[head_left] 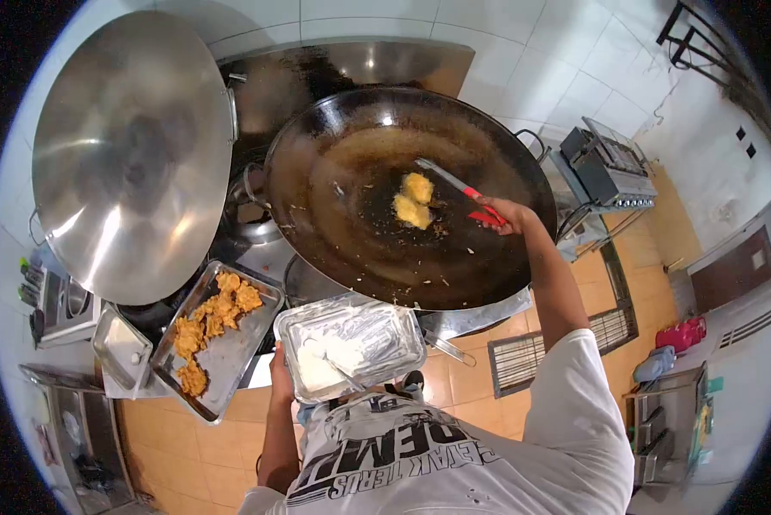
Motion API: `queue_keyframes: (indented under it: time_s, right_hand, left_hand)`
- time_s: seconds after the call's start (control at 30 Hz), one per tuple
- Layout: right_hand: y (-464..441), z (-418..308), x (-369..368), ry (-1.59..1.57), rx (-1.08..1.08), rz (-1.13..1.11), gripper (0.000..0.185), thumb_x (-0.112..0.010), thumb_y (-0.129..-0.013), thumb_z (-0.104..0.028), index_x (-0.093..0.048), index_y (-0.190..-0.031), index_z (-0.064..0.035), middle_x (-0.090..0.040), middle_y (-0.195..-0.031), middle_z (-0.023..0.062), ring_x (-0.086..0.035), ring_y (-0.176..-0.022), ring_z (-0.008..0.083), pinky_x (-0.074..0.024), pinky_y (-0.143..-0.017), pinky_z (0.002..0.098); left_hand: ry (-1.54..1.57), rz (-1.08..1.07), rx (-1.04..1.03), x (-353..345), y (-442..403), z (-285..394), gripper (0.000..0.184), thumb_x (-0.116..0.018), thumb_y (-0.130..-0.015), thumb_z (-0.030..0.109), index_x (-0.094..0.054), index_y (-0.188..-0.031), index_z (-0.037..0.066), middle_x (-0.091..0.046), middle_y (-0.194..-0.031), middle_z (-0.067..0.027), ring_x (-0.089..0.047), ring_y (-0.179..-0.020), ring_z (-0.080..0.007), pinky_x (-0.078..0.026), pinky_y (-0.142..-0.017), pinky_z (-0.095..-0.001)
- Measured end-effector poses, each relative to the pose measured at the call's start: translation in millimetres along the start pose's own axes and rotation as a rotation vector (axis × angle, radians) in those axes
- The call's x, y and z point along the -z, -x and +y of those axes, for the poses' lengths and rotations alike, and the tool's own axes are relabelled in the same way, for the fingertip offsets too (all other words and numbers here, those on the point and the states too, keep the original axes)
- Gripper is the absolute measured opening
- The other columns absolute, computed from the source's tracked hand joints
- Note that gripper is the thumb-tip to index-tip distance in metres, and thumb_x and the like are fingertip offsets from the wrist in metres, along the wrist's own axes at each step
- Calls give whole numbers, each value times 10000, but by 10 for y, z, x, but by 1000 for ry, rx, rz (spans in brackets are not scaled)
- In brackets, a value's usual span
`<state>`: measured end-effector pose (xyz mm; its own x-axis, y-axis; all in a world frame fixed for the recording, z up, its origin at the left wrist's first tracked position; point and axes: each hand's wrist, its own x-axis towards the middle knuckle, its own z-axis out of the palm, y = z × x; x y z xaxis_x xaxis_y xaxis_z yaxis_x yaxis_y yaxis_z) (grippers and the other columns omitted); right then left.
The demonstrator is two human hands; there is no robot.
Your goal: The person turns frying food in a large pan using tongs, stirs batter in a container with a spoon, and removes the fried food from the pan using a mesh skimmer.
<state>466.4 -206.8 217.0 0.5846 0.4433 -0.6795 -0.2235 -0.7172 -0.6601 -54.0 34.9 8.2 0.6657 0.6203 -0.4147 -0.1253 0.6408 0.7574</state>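
Note:
My right hand (510, 216) grips red-handled metal tongs (452, 180) and reaches in over the wide dark wok (497, 257). Two golden battered pieces (417, 188) lie close together in the oil at the wok's middle. The tongs' tips are just above the upper piece; whether they touch it I cannot tell. In front of my body, my left hand (280, 378) holds a rectangular metal tray (409, 319) by its left side. White batter or flour (321, 371) coats that tray, and a utensil handle (344, 375) sticks out of it.
Left of the wok stands a big round metal lid or pan (136, 163). Below it, another tray (246, 343) bears several browned fried pieces (216, 313); a smaller tray (121, 348) sits beside it. A strainer handle (450, 348) juts out under the wok. A floor grate (516, 367) lies at right.

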Motion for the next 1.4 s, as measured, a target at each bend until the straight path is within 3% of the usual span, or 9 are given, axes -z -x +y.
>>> queue_keyframes:
  time_s: [0.23,0.47,0.6,0.7,0.9,1.0,1.2,1.3,1.4]
  right_hand:
    - [268,-269,-139,-26,63,-6,508,-518,-814,-631,-585,-758,-131,-559,-554,-31,-471,-367,48,-345,-314,178]
    - [242,-409,-125,-85,108,-32,501,-545,-811,-611,-559,-923,-122,-575,-576,-20,-480,-372,37,-312,-296,149]
    - [266,-517,-264,-62,178,-1,517,-564,-806,-598,-584,-974,-109,-585,-588,-15,-488,-380,39,-374,-317,156]
    - [273,-573,-316,-56,209,-1,559,-532,-795,-647,-571,-839,-91,-544,-564,-30,-460,-377,37,-357,-331,174]
    - [41,-630,-370,-109,274,8,554,-533,-792,-651,-587,-884,-108,-561,-621,-25,-484,-404,38,-385,-361,173]
    - [-7,-648,-365,-45,236,44,515,-531,-805,-625,-637,-940,-139,-553,-615,-30,-481,-447,38,-341,-372,184]
    - [135,-526,-113,108,153,178,502,-537,-789,-638,-616,-800,-142,-523,-565,-29,-416,-400,54,-296,-364,211]
    - [188,-349,201,174,31,100,535,-561,-771,-639,-583,-781,-105,-550,-564,-18,-473,-397,51,-358,-346,177]
    - [305,-143,330,291,21,111,517,-574,-767,-614,-589,-749,-97,-553,-562,-5,-448,-378,70,-331,-333,201]
  left_hand:
    - [22,17,-17,103,-87,-110,501,-379,-968,394,-532,-1180,-33,-591,-1120,-110,-575,-992,-185,-451,-870,-305]
    - [-23,3,-41,49,-16,-61,536,-370,-965,425,-540,-1169,-41,-602,-1103,-116,-579,-988,-186,-447,-879,-301]
    - [-99,41,-46,7,14,-26,546,-368,-964,434,-548,-1159,-43,-610,-1088,-121,-587,-972,-188,-452,-871,-302]
    - [-111,34,-36,16,14,-18,544,-366,-965,433,-549,-1156,-42,-610,-1088,-113,-580,-981,-181,-446,-874,-297]
    - [-64,28,-58,61,-35,-76,500,-388,-966,409,-559,-1150,-24,-609,-1085,-94,-572,-980,-163,-442,-869,-289]
    - [-70,36,-60,59,-21,-78,502,-388,-966,410,-559,-1148,-25,-610,-1081,-92,-573,-979,-165,-445,-867,-288]
    - [-69,37,-48,30,9,-35,514,-399,-961,409,-533,-1179,-36,-585,-1131,-110,-557,-1016,-183,-439,-886,-303]
    - [-69,10,-48,98,-47,-103,515,-405,-958,409,-527,-1187,-37,-583,-1134,-111,-555,-1017,-188,-438,-886,-307]
    - [-52,7,-57,99,-92,-97,506,-409,-958,400,-528,-1184,-37,-586,-1127,-111,-560,-1005,-190,-442,-876,-311]
